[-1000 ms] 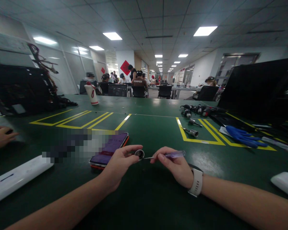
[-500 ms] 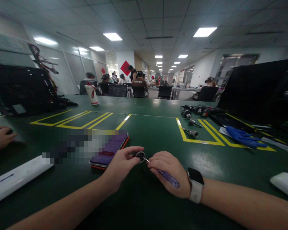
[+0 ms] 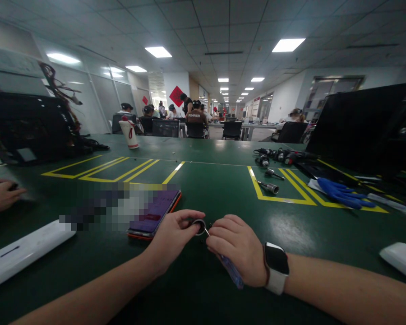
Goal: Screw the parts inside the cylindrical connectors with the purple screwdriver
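Between thumb and fingers, my left hand [image 3: 176,237] pinches a small round metal ring-shaped part [image 3: 199,227] with a dark inside. My right hand [image 3: 237,246] is closed around a screwdriver [image 3: 232,271] with a clear purple handle. Its thin shaft reaches to the ring's right edge; whether the tip touches inside I cannot tell. A tiny dark piece shows by my right fingertips, too small to name. Just left of my left hand lies a phone [image 3: 157,210] with a purple screen and orange case edge.
Two metal socket-like tools, one a socket bit [image 3: 269,187], lie right of centre near a blue glove [image 3: 341,192]. White devices [image 3: 23,253] lie at both sides. A white cup [image 3: 129,133] stands farther back. Another person's hand [image 3: 2,196] is at far left.
The screwdriver handle has swung down and toward the left as my right hand turned. The ring has tilted slightly in my left fingers, which have barely moved.
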Available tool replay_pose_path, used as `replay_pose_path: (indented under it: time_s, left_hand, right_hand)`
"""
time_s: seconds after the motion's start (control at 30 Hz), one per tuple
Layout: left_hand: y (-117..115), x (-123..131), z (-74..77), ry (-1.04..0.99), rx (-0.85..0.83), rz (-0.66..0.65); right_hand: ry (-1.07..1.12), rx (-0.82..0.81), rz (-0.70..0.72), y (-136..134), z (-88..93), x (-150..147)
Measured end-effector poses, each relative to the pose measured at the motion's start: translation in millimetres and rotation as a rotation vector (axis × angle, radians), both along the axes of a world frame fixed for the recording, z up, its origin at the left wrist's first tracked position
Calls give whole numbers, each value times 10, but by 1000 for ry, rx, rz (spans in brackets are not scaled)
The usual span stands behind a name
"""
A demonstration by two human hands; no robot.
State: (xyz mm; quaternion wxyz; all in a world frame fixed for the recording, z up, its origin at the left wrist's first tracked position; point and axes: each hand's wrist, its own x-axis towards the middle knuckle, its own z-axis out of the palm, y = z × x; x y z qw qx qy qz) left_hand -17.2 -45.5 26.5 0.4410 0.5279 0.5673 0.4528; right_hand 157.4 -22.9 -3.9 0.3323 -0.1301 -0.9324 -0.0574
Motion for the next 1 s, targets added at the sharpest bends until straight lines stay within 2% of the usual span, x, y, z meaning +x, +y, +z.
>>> replay_pose_path:
  time_s: [0.27, 0.6, 1.0]
  left_hand:
    - [18, -13, -18, 5, 22, 5]
    - [25, 5, -45, 2, 13, -3]
    - [44, -15, -53, 20, 28, -10]
  right_hand:
    - [12, 4, 29, -4, -9, -5]
    - [23, -3, -2, -5, -45, -18]
    - [16, -22, 65, 11, -43, -3]
